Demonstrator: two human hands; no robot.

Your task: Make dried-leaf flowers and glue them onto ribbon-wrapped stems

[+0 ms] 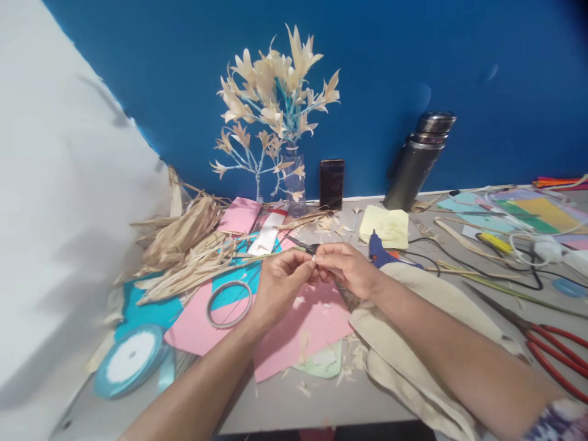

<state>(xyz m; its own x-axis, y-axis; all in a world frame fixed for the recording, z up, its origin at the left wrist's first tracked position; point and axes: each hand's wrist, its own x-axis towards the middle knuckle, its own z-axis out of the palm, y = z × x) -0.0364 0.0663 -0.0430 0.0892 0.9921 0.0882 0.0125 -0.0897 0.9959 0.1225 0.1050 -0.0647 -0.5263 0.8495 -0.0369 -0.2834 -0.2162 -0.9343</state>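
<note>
Two hands (275, 285) (346, 266) together above pink paper (316, 321); no legible writing.

Pink paper (316, 324) at centre; blue tape roll (131, 361) at 8 o'clock; red-handled pliers (558, 358) at 4; blue wall (413, 73) at 12; cream husk flowers (275, 92).

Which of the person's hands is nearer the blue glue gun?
Right. The right hand lies just beside the glue gun; the left hand sits farther away, beyond the right.

Your left hand (275, 285) and right hand (349, 269) meet fingertip to fingertip, pinching tiny pale husk piece (314, 260) between them, just above pink paper sheet (316, 318).
</note>
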